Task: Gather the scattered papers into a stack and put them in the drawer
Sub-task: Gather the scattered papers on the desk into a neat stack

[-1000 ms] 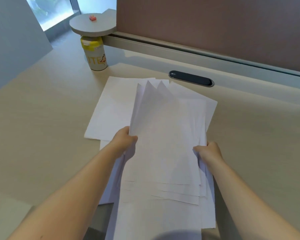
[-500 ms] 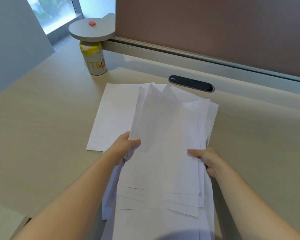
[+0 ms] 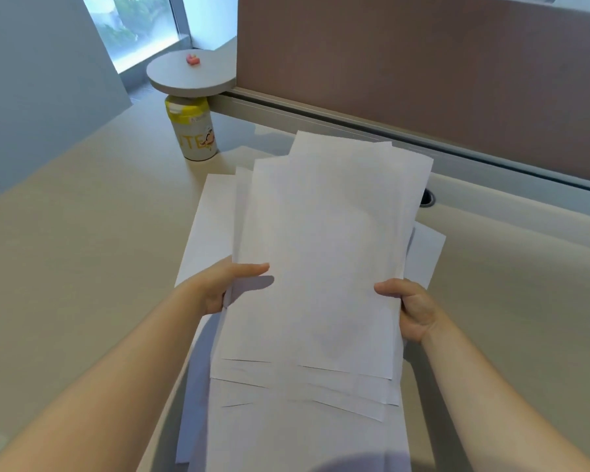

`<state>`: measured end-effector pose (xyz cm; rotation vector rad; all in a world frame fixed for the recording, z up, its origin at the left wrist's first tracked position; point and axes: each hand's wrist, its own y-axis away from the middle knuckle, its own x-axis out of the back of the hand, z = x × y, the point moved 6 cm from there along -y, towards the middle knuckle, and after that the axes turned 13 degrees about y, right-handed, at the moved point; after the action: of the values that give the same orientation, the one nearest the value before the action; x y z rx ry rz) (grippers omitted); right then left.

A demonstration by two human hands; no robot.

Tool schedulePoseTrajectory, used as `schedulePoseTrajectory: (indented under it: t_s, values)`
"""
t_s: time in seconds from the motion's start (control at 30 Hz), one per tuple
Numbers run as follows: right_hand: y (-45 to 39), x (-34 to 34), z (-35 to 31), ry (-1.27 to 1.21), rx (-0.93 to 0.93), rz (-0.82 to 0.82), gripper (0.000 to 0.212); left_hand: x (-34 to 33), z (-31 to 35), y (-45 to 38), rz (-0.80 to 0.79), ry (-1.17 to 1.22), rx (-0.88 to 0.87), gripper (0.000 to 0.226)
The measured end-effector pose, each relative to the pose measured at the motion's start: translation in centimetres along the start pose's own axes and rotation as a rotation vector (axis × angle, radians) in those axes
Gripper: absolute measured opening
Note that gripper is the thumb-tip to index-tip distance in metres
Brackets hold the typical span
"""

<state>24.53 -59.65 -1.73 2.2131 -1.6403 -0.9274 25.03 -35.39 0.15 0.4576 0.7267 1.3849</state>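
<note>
Head view: we see left hand (image 3: pixel 226 286) and right hand (image 3: pixel 412 310) pinching opposite edges of uneven paper stack (image 3: pixel 321 267), held over desk (image 3: pixel 82 250). One sheet (image 3: pixel 206 233) flat underneath, beside can (image 3: pixel 195 131).

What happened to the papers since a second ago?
Both hands, left hand and right hand, kept their grip on the stack of papers and tipped its far end up off the desk, so it now hides most of the dark cable slot. One sheet stayed flat on the desk at the left. The yellow jar did not move.
</note>
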Motion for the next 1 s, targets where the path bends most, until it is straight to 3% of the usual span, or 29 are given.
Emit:
schedulePoseTrajectory:
  t_s: [0.2, 0.33, 0.43, 0.5, 0.6, 0.73, 0.9, 1.0]
  values:
    - [-2.0, 0.5, -1.0, 0.022, -0.045, -0.026, 0.048, -0.3, -0.4, -1.8, 0.074, -0.113, 0.107, 0.027]
    - [-2.2, 0.3, -3.2, -0.021, 0.01, -0.069, 0.06, 0.2, 0.4, -2.4, 0.141, 0.049, 0.007, 0.015]
    - [-2.6, 1.7, -3.7, 0.095, -0.077, 0.001, 0.032, 0.7, 0.9, -2.5, 0.18, 0.104, -0.04, 0.009]
    - [-2.7, 2.7, -3.1, 0.26, -0.162, 0.108, 0.02, 0.2, 0.8, -2.5, 0.181, -0.039, -0.05, 0.008]
    - [-2.6, 4.0, -1.6, 0.44, -0.225, 0.253, 0.03, -0.9, 0.5, -3.0, 0.199, -0.284, -0.064, 0.012]
    - [-2.3, 4.6, -0.9, 0.466, -0.178, 0.411, 0.038, -1.4, -0.1, -4.0, 0.285, -0.546, -0.065, 0.046]
    - [-2.4, 4.9, -1.3, 0.391, -0.068, 0.517, 0.043, -0.9, -0.1, -3.5, 0.429, -0.719, -0.103, 0.048]
    - [-2.0, 6.2, -1.8, 0.312, 0.014, 0.602, 0.046, 0.6, -0.4, -3.2, 0.51, -0.939, -0.13, 0.053]
